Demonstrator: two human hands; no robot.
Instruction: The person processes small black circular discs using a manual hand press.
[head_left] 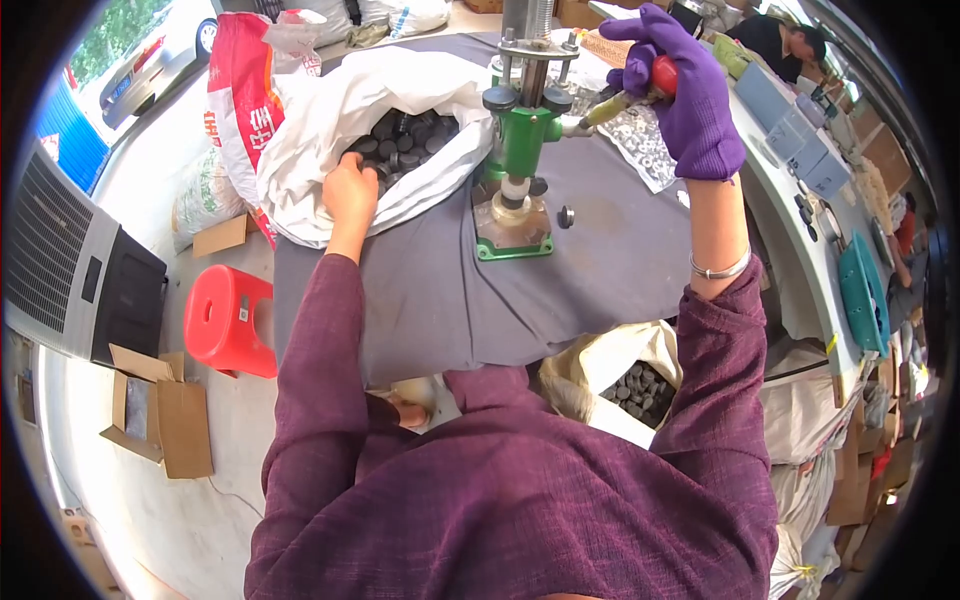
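My bare left hand point(350, 198) reaches into an open white sack point(300, 150) of round black caps point(405, 145). Its fingers curl at the near edge of the pile; whatever they hold is hidden. In a purple glove, my right hand point(690, 100) is closed round the red ball knob point(664, 75) of a lever, one finger stretched out to the left. That lever point(607, 108) joins the green hand press point(522, 145) standing on the cloth-covered table. A dark cap sits under the press ram. One loose cap point(567, 217) lies on the cloth right of the base.
Small metallic-looking parts point(640, 140) lie on a sheet behind the lever. Below the table edge is another sack point(590, 370) of caps. A red stool point(225, 320), cardboard box point(165, 415) and air cooler point(75, 260) stand left. Another person point(775, 45) works at far right.
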